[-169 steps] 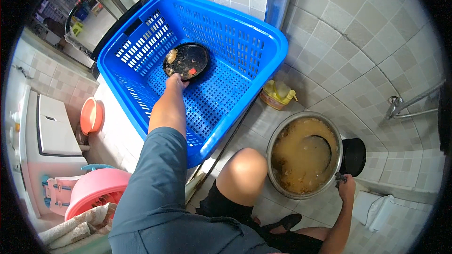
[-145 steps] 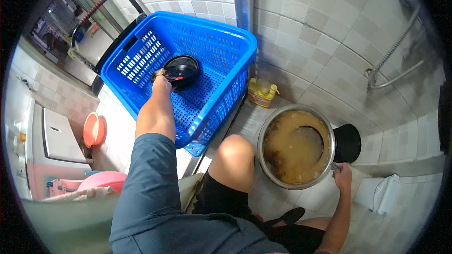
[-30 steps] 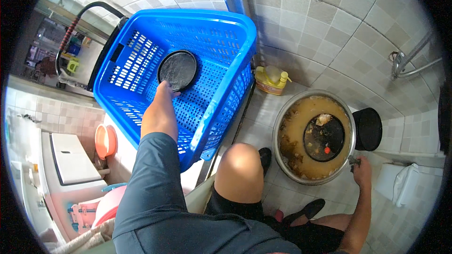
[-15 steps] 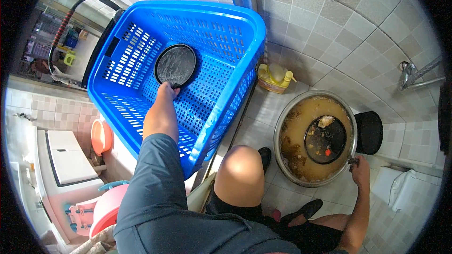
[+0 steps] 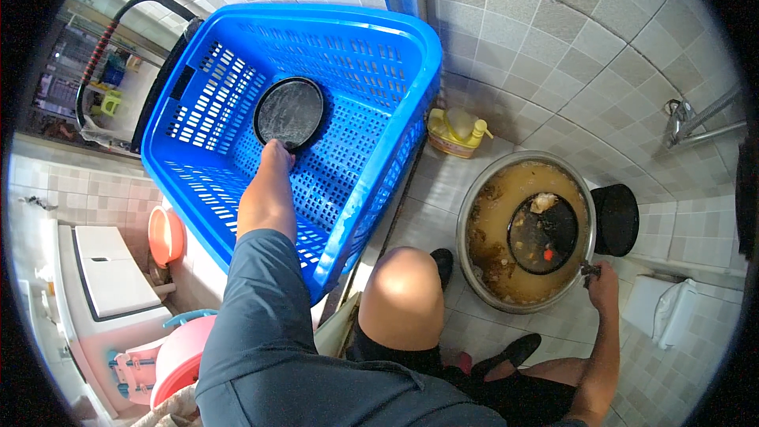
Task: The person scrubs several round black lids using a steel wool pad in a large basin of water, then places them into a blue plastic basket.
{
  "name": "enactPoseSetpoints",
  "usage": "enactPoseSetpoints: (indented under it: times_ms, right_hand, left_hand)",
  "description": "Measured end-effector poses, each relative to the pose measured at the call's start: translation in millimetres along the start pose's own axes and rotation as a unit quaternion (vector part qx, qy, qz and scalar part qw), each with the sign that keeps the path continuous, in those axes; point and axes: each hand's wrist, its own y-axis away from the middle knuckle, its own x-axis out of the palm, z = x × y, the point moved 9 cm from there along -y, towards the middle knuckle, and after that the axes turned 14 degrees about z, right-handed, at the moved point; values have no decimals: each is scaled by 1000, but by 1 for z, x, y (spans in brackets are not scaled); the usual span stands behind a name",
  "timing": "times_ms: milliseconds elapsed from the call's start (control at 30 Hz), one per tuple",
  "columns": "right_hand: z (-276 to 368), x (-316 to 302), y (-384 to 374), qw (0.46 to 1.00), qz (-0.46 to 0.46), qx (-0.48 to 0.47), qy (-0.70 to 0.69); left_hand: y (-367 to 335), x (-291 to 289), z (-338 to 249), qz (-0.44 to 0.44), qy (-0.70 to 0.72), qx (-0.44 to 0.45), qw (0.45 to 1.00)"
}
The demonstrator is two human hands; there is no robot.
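Reaching down inside the large blue basket (image 5: 360, 182), my left hand (image 5: 278, 154) is closed on the near rim of a round black pan (image 5: 289, 114), which lies on or just above the basket floor. My right hand (image 5: 604, 283) is beside the right rim of a wide metal basin (image 5: 465, 257), its fingers closed on a small dark thing (image 5: 590, 270) I cannot make out. Murky brown water (image 5: 506, 190) fills the basin. In it sits another round black pan (image 5: 541, 247) with food scraps and a small red piece.
A yellow bottle (image 5: 457, 133) stands between basket and basin. Against the wall, right of the basin, leans a black round dish (image 5: 616, 219). A tap with a hose (image 5: 686, 126) juts from the right wall. Pink tubs (image 5: 180, 356) and a white cabinet (image 5: 118, 273) are at left.
The whole view has shifted slightly, with the basket and basin a little further left in it. Both hands keep their places, the left still on the pan's rim.
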Motion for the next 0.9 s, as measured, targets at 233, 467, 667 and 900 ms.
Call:
enactPoseSetpoints:
  times_ms: [233, 467, 667, 900]
  right_hand:
    - [-6, 30, -20, 999, 41, -18, 1]
    - [-15, 11, -13, 995, -27, -54, 78]
    - [15, 6, -4, 999, 26, -5, 22]
    - [-1, 6, -5, 999, -8, -23, 37]
  left_hand:
    - [-59, -43, -55, 62, 9, 88, 994]
    - [-16, 29, 4, 120, 160, 50, 978]
    - [0, 1, 1, 27, 169, 20, 985]
    - [51, 24, -15, 115, 93, 21, 989]
